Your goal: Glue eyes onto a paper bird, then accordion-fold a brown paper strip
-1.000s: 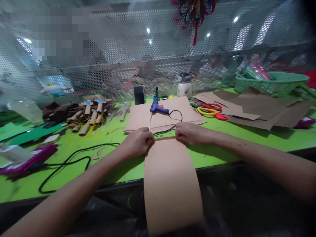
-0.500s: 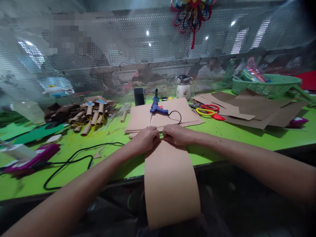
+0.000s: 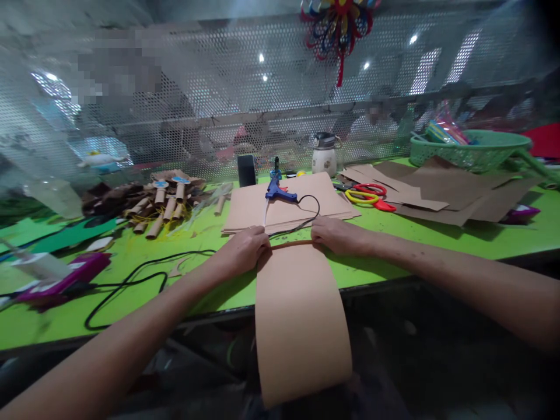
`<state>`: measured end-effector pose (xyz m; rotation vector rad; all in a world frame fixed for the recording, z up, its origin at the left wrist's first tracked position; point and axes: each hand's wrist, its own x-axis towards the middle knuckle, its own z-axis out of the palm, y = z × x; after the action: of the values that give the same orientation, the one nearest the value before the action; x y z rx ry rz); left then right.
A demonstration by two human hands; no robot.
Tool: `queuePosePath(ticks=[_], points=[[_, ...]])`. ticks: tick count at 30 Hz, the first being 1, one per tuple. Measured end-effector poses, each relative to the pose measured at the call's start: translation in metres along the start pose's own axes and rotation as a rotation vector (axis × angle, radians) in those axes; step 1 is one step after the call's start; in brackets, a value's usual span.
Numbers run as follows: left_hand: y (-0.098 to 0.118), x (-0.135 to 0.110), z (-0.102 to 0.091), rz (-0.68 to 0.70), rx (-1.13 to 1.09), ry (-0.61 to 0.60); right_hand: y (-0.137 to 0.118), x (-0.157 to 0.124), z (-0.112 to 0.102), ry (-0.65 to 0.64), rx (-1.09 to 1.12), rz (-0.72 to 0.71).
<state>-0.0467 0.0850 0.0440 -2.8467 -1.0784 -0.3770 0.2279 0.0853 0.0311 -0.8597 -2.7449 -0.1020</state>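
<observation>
A long tan cardboard sheet lies over the front edge of the green table and hangs down toward me. Its far end is curled up into a narrow roll. My left hand is closed on the left end of that roll, and my right hand is closed on the right end. A stack of tan sheets lies just behind my hands, with a blue glue gun and its black cable on top.
Red and yellow scissors and brown paper sheets lie at the right, by a green basket. Rolled paper tubes sit at the left, near a black cable and a pink tool. A perforated metal screen stands behind.
My hands came together at the middle of the rolled edge half a second ago, and have now slid apart again to its two ends.
</observation>
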Motion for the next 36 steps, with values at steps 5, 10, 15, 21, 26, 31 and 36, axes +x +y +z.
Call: queuePosePath(ticks=[5, 10, 15, 21, 26, 31, 36], points=[[-0.002, -0.002, 0.000, 0.006, 0.003, 0.010, -0.015, 0.002, -0.009, 0.013, -0.226, -0.121], [0.004, -0.006, -0.002, 0.006, 0.039, 0.035, -0.019, 0.004, -0.011, -0.039, -0.332, -0.160], [0.020, 0.008, -0.019, -0.085, -0.037, -0.010, -0.020, -0.002, -0.004, 0.033, -0.370, -0.104], [0.034, 0.040, -0.021, -0.409, -0.386, -0.107, -0.029, -0.011, -0.002, 0.227, -0.360, -0.034], [0.031, 0.030, -0.008, -0.374, -0.693, -0.206, -0.030, -0.012, 0.002, 0.307, -0.280, -0.008], [0.029, 0.021, -0.004, -0.378, -0.771, -0.145, -0.028, -0.015, 0.004, 0.409, 0.082, 0.144], [0.033, 0.022, -0.009, -0.269, -0.753, -0.134, -0.027, -0.005, -0.025, 0.253, 0.658, 0.344]])
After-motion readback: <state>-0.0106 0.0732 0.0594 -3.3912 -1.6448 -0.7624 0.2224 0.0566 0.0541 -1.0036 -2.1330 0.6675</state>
